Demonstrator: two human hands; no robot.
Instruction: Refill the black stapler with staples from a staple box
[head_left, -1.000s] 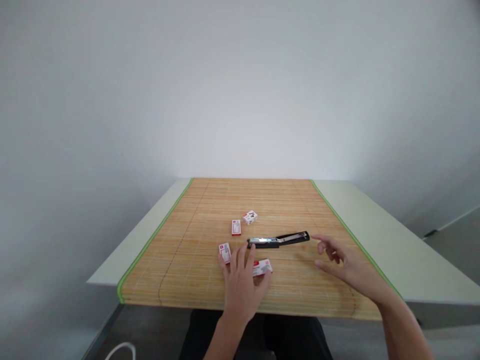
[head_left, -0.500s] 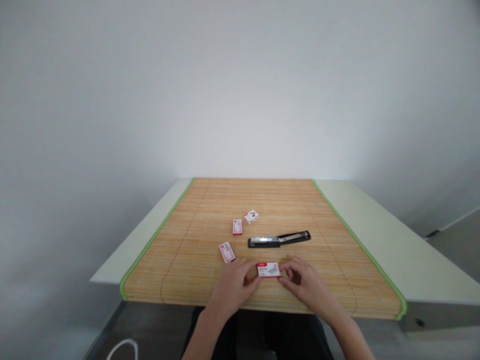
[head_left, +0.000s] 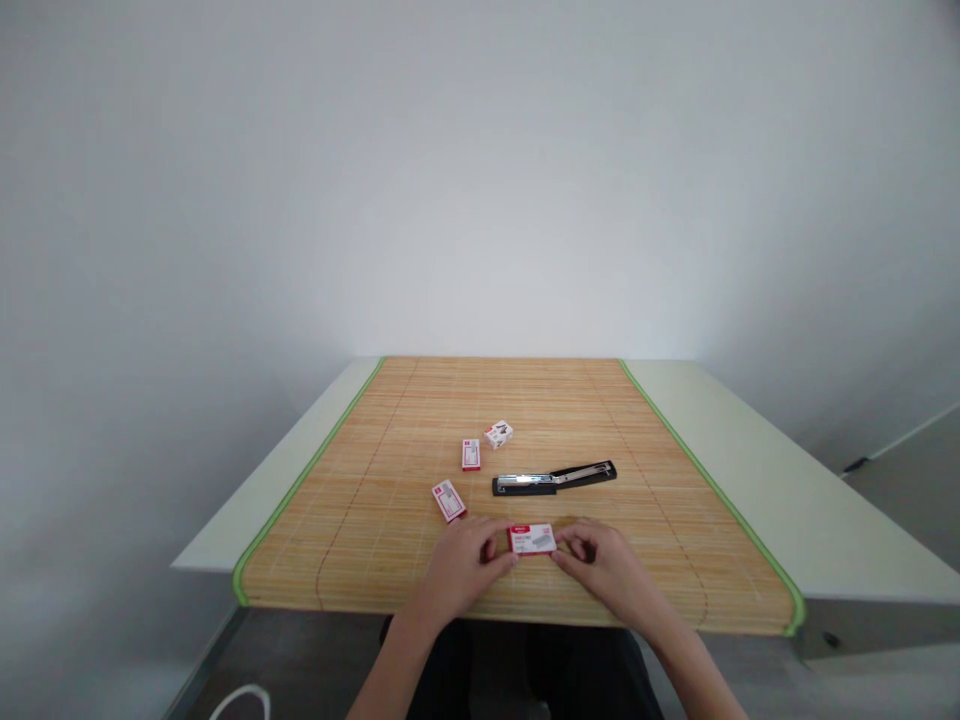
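A red-and-white staple box (head_left: 532, 539) lies near the front of the mat, its printed face up. My left hand (head_left: 466, 563) has thumb and forefinger at the box's left end. At the opposite end, the thumb and fingertips of my right hand (head_left: 600, 562) pinch the right edge. Just beyond the box rests a long black stapler (head_left: 554, 479), opened out nearly flat with its metal rail showing. Close to my left knuckles is a second red-and-white box (head_left: 449, 501), lying at a slant.
Farther back stand another red-and-white box (head_left: 471, 454) and a white box with dark pictures (head_left: 499, 433). A bamboo mat (head_left: 360, 560) with green edging covers the middle of the white table (head_left: 750, 450). A pale wall rises behind it.
The whole view has shifted slightly, so everything appears a little farther left. Both hands keep their places at the ends of the staple box.
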